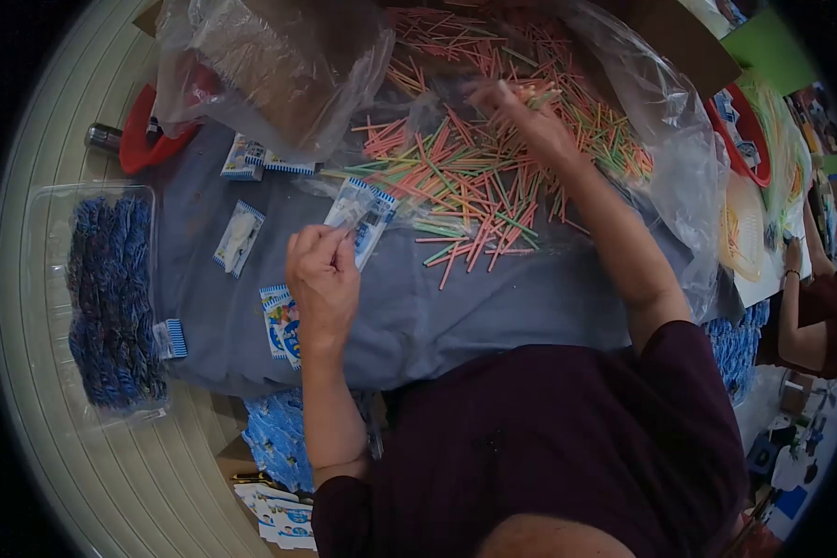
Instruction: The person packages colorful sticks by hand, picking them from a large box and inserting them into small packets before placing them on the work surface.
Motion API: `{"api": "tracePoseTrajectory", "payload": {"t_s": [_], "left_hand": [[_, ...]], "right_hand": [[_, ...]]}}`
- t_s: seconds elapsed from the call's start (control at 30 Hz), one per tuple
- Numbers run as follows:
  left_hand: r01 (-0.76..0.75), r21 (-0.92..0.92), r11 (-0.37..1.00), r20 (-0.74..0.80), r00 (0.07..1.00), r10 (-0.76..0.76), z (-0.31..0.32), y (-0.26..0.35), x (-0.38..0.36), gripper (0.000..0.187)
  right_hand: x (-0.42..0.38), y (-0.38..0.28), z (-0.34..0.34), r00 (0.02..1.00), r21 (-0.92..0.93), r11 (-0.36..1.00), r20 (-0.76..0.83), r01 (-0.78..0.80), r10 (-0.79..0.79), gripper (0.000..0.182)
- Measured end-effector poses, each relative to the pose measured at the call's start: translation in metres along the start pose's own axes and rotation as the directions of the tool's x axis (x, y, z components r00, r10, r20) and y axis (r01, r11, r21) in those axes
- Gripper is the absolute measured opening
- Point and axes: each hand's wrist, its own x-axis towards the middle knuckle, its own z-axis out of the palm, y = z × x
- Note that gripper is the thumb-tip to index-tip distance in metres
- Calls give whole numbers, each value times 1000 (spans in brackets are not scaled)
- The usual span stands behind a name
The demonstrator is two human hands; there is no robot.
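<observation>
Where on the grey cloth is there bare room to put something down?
Bare cloth lies below the sticks, between the left hand and the right forearm. A smaller patch sits between the loose packets and the tray. The stick pile near the right hand is crowded.

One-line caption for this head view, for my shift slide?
Left hand holds small blue-white packets while right hand picks among coloured sticks on the grey cloth.

Two hands (324, 279), one stick pile (474, 167), one red basket (153, 139).
</observation>
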Motion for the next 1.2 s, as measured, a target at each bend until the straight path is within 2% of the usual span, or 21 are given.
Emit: {"api": "tracePoseTrajectory", "payload": {"t_s": [0.03,0.1,0.13,0.2,0.23,0.3,0.43,0.5,0.53,0.57,0.63,0.73,0.8,0.83,0.97,1.03,1.1,1.2], "left_hand": [[1,0,1000,0,1000,-1,-1,-2,2,15],[0,-288,958,-64,998,-19,-2,-3,8,14],[1,-288,958,-62,998,-20,1,1,10,14],[100,-579,810,-27,990,-141,11,17,14,19],[102,-573,813,-34,988,-148,17,23,16,19],[52,-640,766,-2,998,-70,31,37,20,17],[57,-728,683,30,998,-51,61,54,30,18],[67,-776,627,41,998,-56,70,61,32,18],[65,-776,627,42,998,-51,72,65,32,18],[82,-791,606,53,996,-65,73,69,33,18],[99,-804,586,63,995,-80,76,74,34,19],[77,-775,628,66,997,-41,85,73,34,19],[146,-825,546,118,989,-86,92,70,34,18],[147,-825,546,119,989,-88,93,69,34,18],[116,-789,604,102,993,-57,93,73,36,19],[117,-779,616,95,993,-69,92,74,38,19],[33,-697,716,45,999,-1,93,71,37,18],[6,-760,650,15,1000,9,97,73,36,17]], "right_hand": [[2,-3,-4,1000,0,1000,1,0,0,51],[4,-8,-12,998,267,964,61,-16,-1,62],[4,-13,-13,998,267,963,60,-17,1,62],[2,-26,-10,990,553,833,100,27,-99,63],[1,-29,-7,989,559,829,108,25,-103,63],[-2,-33,-4,946,707,704,179,67,-270,56],[-6,-58,10,924,719,684,166,127,-345,57],[-13,-69,18,952,548,809,69,212,-297,60],[-18,-72,17,978,493,861,87,124,-191,58],[-19,-71,14,978,494,860,84,127,-193,58],[-21,-68,9,965,254,959,194,127,-179,62],[-26,-60,11,985,267,962,143,54,-95,64],[-30,-57,6,986,310,946,104,93,-131,64],[-32,-56,4,985,348,929,64,130,-162,65],[-32,-62,-3,983,264,958,108,114,-147,63],[-30,-52,4,981,266,950,59,164,-186,52],[-29,-50,6,980,238,958,81,159,-182,54],[-27,-51,7,978,190,974,147,122,-151,59]]}}
